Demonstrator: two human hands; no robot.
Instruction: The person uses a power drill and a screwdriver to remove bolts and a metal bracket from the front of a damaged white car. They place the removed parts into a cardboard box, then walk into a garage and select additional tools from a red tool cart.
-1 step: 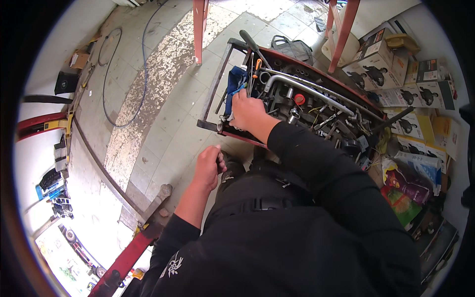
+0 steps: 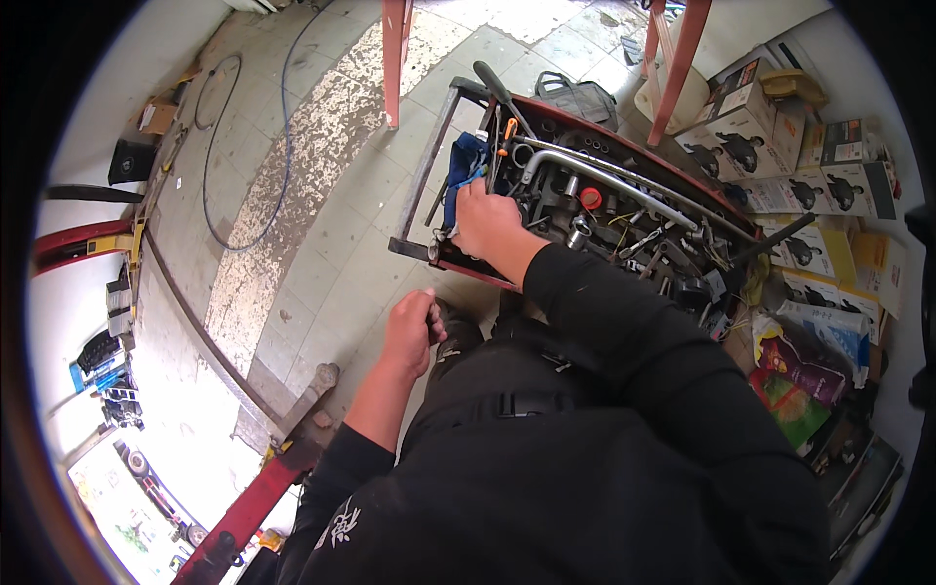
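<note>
My right hand [image 2: 484, 219] reaches into the left end of a red tool cart [image 2: 419, 248]. Its fingers are drawn together at a dark blue cloth pouch [image 2: 466, 154], and a bright blue bit shows by the fingertips; what they grip is hidden. Just beyond the hand stands an orange-handled screwdriver [image 2: 508, 135]. A long bent metal bar [image 2: 595, 168] lies across the heap of sockets and wrenches, near a red round cap [image 2: 591, 198]. My left hand [image 2: 409, 330] hangs in front of my body beside the cart, fingers curled into a loose fist with nothing visible in it.
Stacked cardboard boxes [image 2: 726, 146] and plastic bags [image 2: 799, 366] line the right side. A grey bag [image 2: 575, 99] lies behind the cart, near red metal legs [image 2: 392, 63]. A dark hose [image 2: 286, 146] loops over the tiled floor. At lower left runs a red beam [image 2: 249, 512].
</note>
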